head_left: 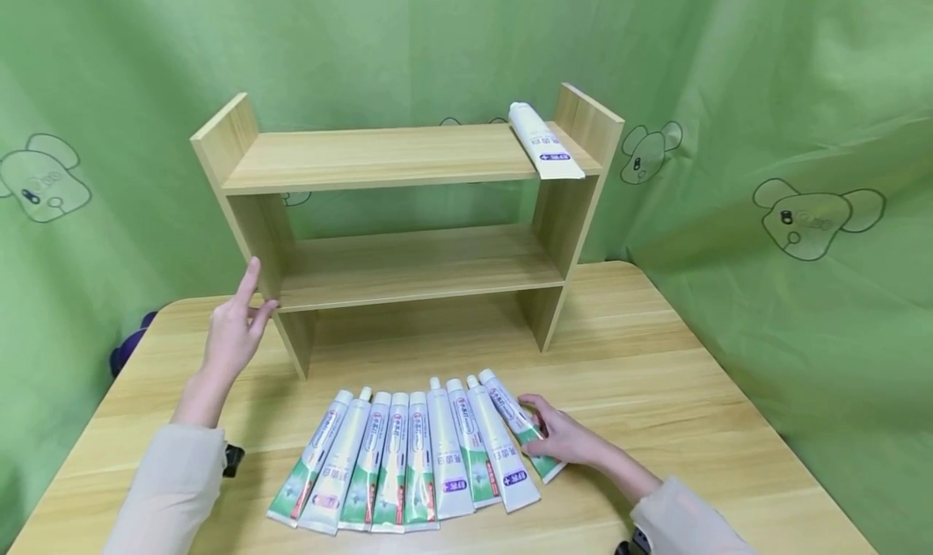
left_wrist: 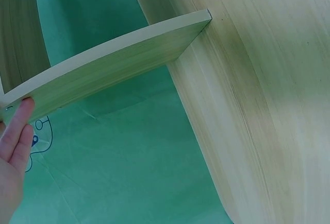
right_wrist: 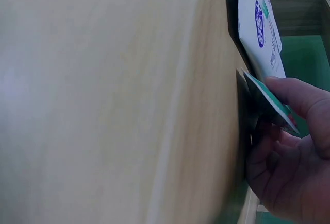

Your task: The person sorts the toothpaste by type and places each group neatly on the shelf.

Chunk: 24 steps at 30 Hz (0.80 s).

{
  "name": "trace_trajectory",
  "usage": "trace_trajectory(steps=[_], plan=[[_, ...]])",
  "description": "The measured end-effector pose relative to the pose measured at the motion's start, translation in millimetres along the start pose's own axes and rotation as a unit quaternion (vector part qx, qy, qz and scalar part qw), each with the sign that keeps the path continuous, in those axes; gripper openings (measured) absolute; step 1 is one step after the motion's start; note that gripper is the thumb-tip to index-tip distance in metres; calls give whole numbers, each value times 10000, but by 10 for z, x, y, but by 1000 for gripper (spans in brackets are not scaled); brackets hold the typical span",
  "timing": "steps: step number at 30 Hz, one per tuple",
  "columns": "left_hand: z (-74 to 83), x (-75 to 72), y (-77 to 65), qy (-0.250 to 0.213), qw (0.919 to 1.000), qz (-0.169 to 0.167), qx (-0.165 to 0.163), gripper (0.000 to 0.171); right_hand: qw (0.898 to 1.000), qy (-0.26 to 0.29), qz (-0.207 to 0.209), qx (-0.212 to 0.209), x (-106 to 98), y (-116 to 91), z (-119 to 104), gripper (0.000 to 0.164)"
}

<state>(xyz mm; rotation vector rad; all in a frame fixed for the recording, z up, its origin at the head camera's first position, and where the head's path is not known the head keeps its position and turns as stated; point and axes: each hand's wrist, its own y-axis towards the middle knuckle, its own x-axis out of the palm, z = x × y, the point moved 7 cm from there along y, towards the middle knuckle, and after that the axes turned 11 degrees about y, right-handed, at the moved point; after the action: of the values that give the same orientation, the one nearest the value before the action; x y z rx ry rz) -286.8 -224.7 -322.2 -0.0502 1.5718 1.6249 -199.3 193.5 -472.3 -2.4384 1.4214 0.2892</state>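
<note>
My right hand (head_left: 564,436) pinches the rightmost toothpaste tube (head_left: 512,411), a white one with a green end, between thumb and fingers. In the right wrist view its flat green end (right_wrist: 270,102) shows at the thumb, tipped against the table. Beside it lies a fanned row of several tubes, some white and green, others white with purple print, such as the purple-labelled tube (head_left: 505,450). My left hand (head_left: 235,328) rests on the left side panel (head_left: 251,235) of a wooden shelf, its fingers straight along the panel's outer face in the left wrist view.
The two-board shelf (head_left: 423,292) stands on the wooden table (head_left: 641,360) behind the tubes. One white toothpaste tube (head_left: 543,140) lies at the right end of its top board, overhanging the front edge. Green curtains (head_left: 765,117) with mouse drawings hang around the table.
</note>
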Motion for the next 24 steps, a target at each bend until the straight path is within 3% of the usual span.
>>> trace_trajectory(steps=[5,24], plan=[[8,-2,-7,-9,10000,-14,-21,87,9998,-97,76,-134,-38,-16,4,69],[24,-19,6,-19,10000,38,-13,88,9978,561,277,-213,-77,-45,-28,58]])
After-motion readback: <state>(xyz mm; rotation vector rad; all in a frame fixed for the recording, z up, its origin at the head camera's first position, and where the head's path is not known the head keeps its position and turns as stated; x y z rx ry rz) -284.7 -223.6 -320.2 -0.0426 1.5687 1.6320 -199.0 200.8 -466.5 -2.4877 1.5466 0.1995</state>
